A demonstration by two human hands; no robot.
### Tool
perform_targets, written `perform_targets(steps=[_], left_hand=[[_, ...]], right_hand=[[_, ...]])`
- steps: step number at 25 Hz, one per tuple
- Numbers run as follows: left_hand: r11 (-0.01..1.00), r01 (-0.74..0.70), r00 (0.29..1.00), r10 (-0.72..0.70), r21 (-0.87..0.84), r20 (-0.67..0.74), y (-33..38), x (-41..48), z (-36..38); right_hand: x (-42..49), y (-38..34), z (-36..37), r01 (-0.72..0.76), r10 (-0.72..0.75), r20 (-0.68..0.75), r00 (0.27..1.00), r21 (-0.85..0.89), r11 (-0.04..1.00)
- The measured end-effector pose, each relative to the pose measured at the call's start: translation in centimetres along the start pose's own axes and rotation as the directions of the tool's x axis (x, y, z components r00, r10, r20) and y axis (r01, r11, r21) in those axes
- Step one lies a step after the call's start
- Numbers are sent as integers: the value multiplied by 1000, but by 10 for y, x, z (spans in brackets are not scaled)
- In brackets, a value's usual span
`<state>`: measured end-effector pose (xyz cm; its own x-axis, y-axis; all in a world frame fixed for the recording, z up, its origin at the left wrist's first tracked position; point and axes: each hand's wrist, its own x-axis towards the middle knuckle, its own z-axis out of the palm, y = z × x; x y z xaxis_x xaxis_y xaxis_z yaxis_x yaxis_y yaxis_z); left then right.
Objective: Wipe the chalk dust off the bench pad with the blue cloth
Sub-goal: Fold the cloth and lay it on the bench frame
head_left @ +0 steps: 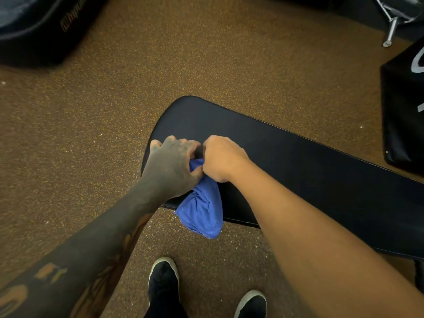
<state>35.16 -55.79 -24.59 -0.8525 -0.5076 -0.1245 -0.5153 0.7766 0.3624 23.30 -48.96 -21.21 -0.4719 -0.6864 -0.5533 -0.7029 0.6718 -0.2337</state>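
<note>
Head view has both hands bunched together at the near-left end of the bench pad (298,161). My left hand (173,167) and right hand (221,158) are touching, fingers (195,174) curled tight on the top of the blue cloth (202,208) — the rest of it hangs off the near edge of the pad toward the floor (91,134). Looks to me like I'm gathering or folding the cloth, so the wiping step hasn't really got going. Next move calls for flattening a wad onto the pad and sweeping right along its length with steady pressure. Can't make out any chalk dust on the black surface from here. No containers in view — just a black bag (403,106) far right.
</note>
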Motion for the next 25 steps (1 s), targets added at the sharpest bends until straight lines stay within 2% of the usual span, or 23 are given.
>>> perform_targets(steps=[2,4,6,8,10,11,13,16,17,18,20,21,22,23,25], left_hand=[[998,40,999,-40,-42,10,-1,0,-2],[983,139,990,-136,-118,36,-5,4,-5],[975,195,979,-187,-104,80,-9,8,-9],[980,192,978,-187,-50,87,-7,10,-11],[982,182,983,-181,-49,27,-5,9,-12],[981,183,983,-184,-62,-2,-5,8,-12],[977,199,979,-203,-74,-38,-6,4,-12],[972,213,969,-223,-100,-105,-11,-1,-10],[969,216,962,-232,-117,-143,-13,-3,-10],[966,213,955,-237,-145,-178,-15,-4,-12],[939,205,942,-266,-277,-203,-18,-7,-15],[919,207,939,-282,-335,-195,-18,-9,-16],[913,202,941,-281,-355,-189,-19,-12,-17],[920,191,946,-265,-341,-186,-19,-14,-16],[942,179,959,-231,-283,-165,-20,-18,-13]], right_hand=[[4,-1,1,88,-80,-76,994,107,990],[1,-1,5,202,-156,-199,967,237,950],[-12,3,10,191,-103,-285,953,301,934],[-31,13,19,16,55,-250,967,273,962],[-52,21,31,-139,164,-103,981,212,967],[-61,22,36,-169,179,-32,983,204,964],[-72,21,45,-147,146,23,989,271,951],[-74,27,41,-41,71,-61,996,397,917],[-72,31,38,-10,70,-106,992,485,875],[-71,34,35,20,87,-145,986,615,788],[-69,39,33,68,166,-181,969,846,529],[-68,41,34,78,193,-183,964,889,451],[-67,43,36,89,194,-191,962,894,439],[-66,43,39,104,174,-212,962,869,483],[-65,41,46,146,108,-276,955,754,641]])
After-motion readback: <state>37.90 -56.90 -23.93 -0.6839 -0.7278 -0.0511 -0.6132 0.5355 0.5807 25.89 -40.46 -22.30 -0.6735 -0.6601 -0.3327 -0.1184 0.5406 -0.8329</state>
